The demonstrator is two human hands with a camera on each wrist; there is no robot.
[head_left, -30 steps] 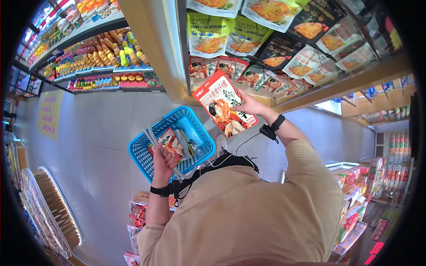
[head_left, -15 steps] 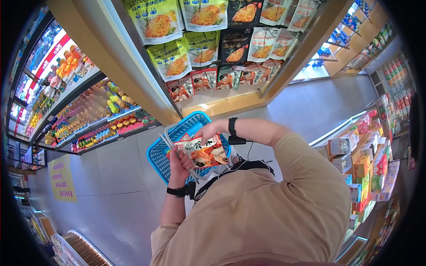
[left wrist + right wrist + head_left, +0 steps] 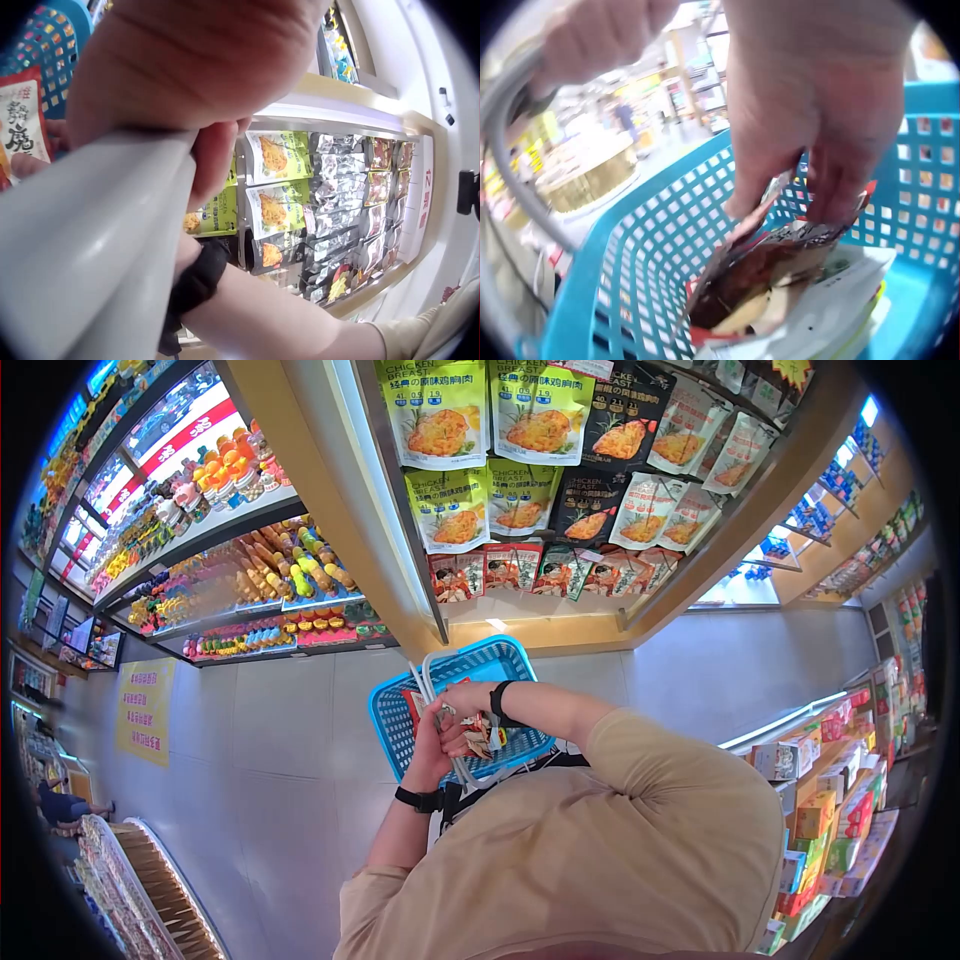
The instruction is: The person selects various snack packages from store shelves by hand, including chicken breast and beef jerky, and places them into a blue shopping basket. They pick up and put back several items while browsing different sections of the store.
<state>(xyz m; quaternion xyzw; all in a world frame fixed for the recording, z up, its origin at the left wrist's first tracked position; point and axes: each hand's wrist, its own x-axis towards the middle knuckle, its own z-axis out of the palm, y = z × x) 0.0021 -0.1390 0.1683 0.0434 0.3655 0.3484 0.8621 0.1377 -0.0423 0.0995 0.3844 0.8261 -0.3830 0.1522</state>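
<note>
The left hand [image 3: 430,748] grips the pale handles of a blue basket [image 3: 519,656]; in the left wrist view the hand [image 3: 195,64] is curled over the thick grey-white handle [image 3: 97,232]. Reaching down inside the basket, the right hand [image 3: 817,112] pinches the upper edge of a red and brown illustrated packet [image 3: 754,281] between thumb and fingers. A whitish packet [image 3: 836,304] lies against it. The left wrist view shows part of a red and white packet [image 3: 21,124] near the right hand's fingertips. The right hand [image 3: 466,705] hides part of the contents from above.
Just beyond the basket stands a shelf with a wooden base [image 3: 540,635], hung with green pouches [image 3: 437,420] and black pouches [image 3: 590,500]. Toy shelves [image 3: 240,575] are at the left, boxed goods [image 3: 815,815] at the right, and a yellow floor sign [image 3: 145,710] lies at the left.
The right hand has brought the illustrated packet from beside the shelf, over the basket, and down inside it. The left hand has kept its grip on the handles.
</note>
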